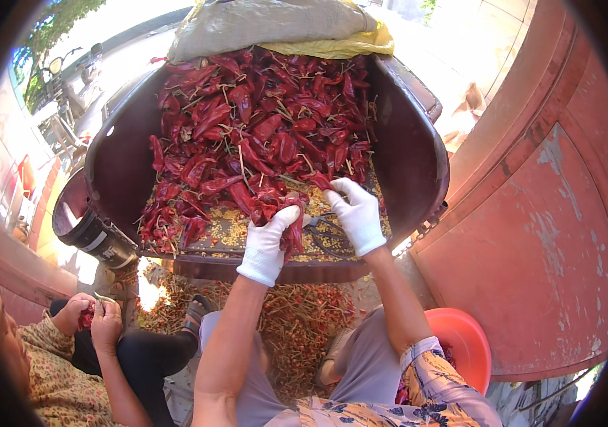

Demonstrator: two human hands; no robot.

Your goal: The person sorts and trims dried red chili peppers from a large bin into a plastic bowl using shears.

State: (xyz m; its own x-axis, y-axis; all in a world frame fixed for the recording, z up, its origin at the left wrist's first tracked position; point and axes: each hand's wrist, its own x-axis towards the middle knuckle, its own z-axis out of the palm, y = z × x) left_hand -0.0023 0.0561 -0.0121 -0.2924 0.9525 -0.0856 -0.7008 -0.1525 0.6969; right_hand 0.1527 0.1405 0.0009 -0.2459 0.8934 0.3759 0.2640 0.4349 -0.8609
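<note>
Both my hands wear white gloves over the front part of a dark cart bed (409, 153). My left hand (264, 249) is closed round a bunch of dried red chili peppers (268, 203). To its right, my right hand (358, 217) pinches a single chili pepper (318, 179) between thumb and fingers. Below and between the hands lie scissors (314, 222) with dark loop handles, partly hidden by my left hand's bunch. A large heap of dried chili peppers (261, 124) with pale stems fills the bed beyond. Yellow seeds (233, 231) cover its floor near me.
A sack (268, 32) covers the heap's far end. Left of the cart hangs a black bucket (108, 245). At lower left, a co-worker's hands (98, 319) hold a red pepper. Stems litter the ground (304, 313). A red basin (471, 345) stands at my right, below a red metal panel (517, 249).
</note>
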